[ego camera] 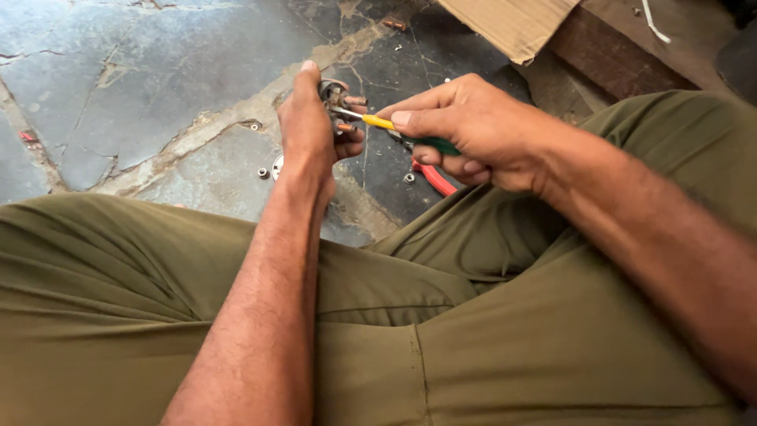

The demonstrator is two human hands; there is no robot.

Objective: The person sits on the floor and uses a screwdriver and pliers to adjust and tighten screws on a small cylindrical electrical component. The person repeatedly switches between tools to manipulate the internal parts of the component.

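Left hand (309,118) clamps small metal fitting (337,101) above the stone floor (142,87). Right hand (465,130) pinches yellow-green screwdriver (394,128); shaft lies near-horizontal, tip pointing left into the fitting, touching it.

a makeshift floor workshop: cracked stone floor (158,79), scattered screws (262,172), cardboard (512,24).

Brown cardboard box flap (512,24) at top edge, lying on floor.
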